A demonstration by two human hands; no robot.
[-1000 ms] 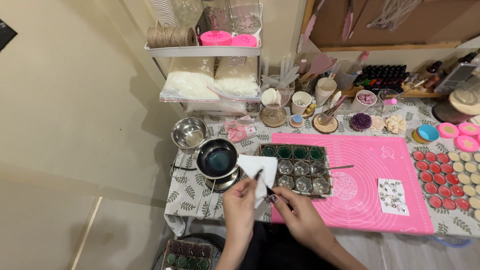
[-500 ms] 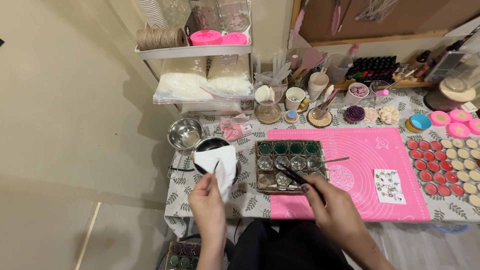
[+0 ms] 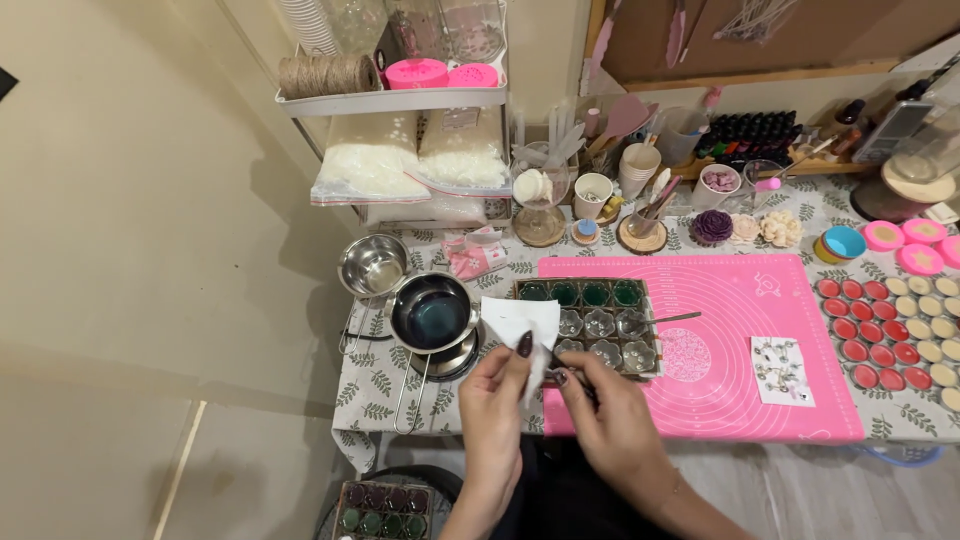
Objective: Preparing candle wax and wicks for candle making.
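My left hand point(image 3: 497, 400) pinches a white tissue point(image 3: 522, 322) at the table's front edge, just right of a small metal pot point(image 3: 432, 312) of dark teal liquid. My right hand point(image 3: 612, 425) is closed on a thin dark tool point(image 3: 580, 383), whose tip meets the tissue's lower edge; most of the tool is hidden by the fingers. Just behind both hands lies a dark mould tray point(image 3: 592, 322), with green fill in its back row and clear flower cups in front. A thin metal stick point(image 3: 668, 320) rests across the tray's right side.
A pink silicone mat point(image 3: 745, 345) lies under the tray, with a small printed card point(image 3: 780, 368) on it. At the right are rows of red and cream discs point(image 3: 900, 330), at the left a steel bowl point(image 3: 372, 264), and cups, jars and a wire shelf point(image 3: 395, 100) behind. Another mould tray point(image 3: 385, 508) sits below the table.
My left hand brought the tissue from over the pot rightward toward the middle. My right hand drew the tool back from the mould tray to the tissue. The hands now meet.
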